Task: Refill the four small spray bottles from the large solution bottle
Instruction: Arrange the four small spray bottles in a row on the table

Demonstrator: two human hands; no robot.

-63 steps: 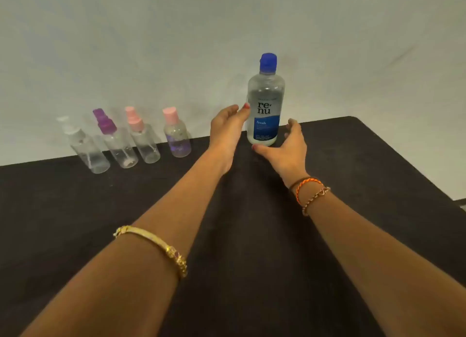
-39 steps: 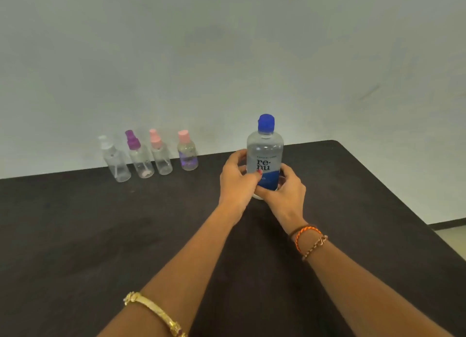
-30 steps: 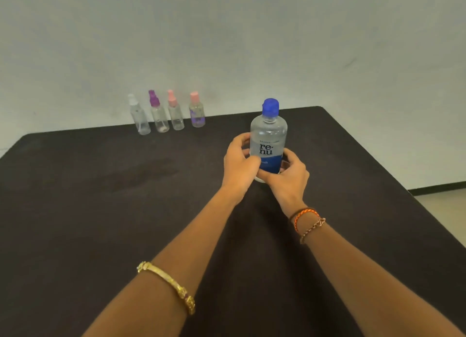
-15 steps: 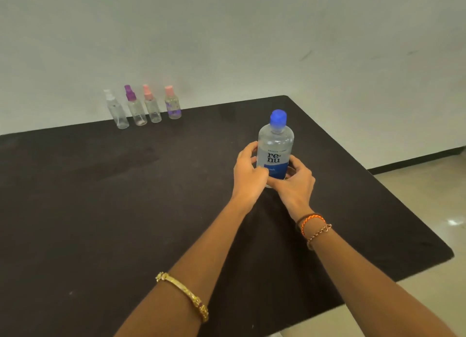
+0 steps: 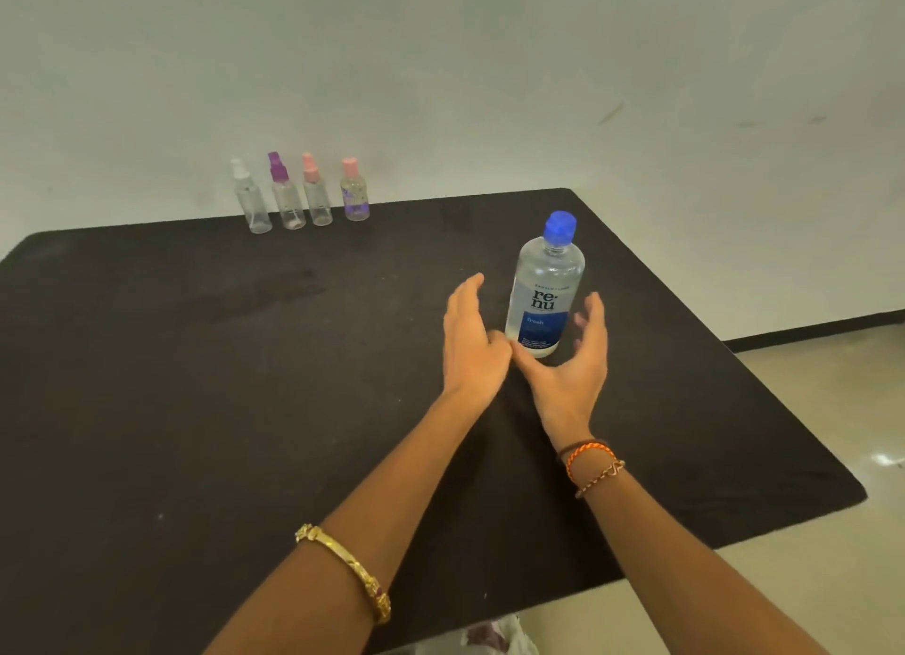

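Solution bottle [image 5: 544, 287], the one large bottle with a blue cap [image 5: 560, 224], stands upright on the dark bench [image 5: 196, 385], toward its right side, its long axis vertical. Both hands flank its lower half without touching it: the left hand [image 5: 472, 338] lies just left of the label and the right hand [image 5: 570, 360] just right of it, each grip spread open and holding nothing. The bottle sits just ahead of both palms, the right hand looking marginally nearer. Four small spray bottles stand in one row at the far edge by the wall, well apart from the hands and up to the left: one white-topped [image 5: 250, 198], one purple-topped [image 5: 285, 194], two pink-topped [image 5: 316, 191] [image 5: 353, 191]. By my judgement no refilling has begun, since every cap is on
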